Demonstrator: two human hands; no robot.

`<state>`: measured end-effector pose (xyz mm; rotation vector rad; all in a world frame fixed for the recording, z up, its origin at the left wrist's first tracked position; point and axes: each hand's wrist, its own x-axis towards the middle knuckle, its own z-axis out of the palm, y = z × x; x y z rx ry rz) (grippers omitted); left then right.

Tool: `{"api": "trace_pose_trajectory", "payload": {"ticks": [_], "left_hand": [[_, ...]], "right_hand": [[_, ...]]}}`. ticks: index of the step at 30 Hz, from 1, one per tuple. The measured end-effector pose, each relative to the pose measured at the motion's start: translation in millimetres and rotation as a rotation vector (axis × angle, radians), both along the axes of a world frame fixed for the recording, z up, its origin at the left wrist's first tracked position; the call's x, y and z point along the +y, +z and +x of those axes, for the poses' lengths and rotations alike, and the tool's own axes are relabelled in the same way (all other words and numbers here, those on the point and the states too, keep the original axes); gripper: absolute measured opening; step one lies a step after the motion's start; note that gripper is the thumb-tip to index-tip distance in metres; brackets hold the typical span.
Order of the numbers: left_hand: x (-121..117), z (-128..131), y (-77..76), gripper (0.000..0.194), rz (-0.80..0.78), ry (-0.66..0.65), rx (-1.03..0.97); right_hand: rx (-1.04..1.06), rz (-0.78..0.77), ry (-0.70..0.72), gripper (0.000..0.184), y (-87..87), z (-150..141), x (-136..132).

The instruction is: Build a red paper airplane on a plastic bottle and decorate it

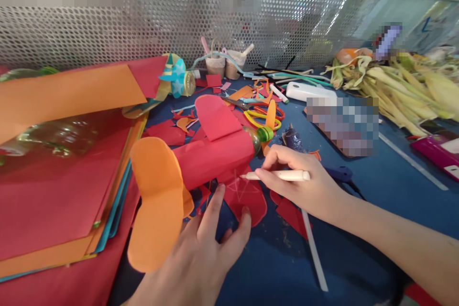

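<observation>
A small plastic bottle wrapped in red paper lies across the table, its green cap to the right. Orange rounded paper pieces stand at its left end, and a red paper wing rises on the far side. On the near red paper wing is a pale star outline. My right hand grips a white marker, whose tip is at the star. My left hand has its fingers spread, with fingertips against the near wing.
Stacked coloured paper fills the left side. Behind the bottle lie scissors, paper scraps and a finished-looking blue-starred bottle. A glue gun, a phone, glue sticks and dried corn husks are to the right.
</observation>
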<state>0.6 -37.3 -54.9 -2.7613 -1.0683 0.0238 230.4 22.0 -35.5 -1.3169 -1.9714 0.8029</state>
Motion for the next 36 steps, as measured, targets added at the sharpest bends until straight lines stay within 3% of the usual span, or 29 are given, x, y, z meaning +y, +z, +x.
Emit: {"api": "trace_pose_trajectory", "payload": {"ticks": [22, 36], "left_hand": [[0, 8, -2.6, 0.074, -0.018, 0.088, 0.053], [2, 15, 7.5, 0.065, 0.014, 0.099, 0.148]], "right_hand": [[0.012, -0.012, -0.006, 0.023, 0.4, -3, 0], [0.016, 0.039, 0.022, 0.022, 2.0, -8, 2]]}}
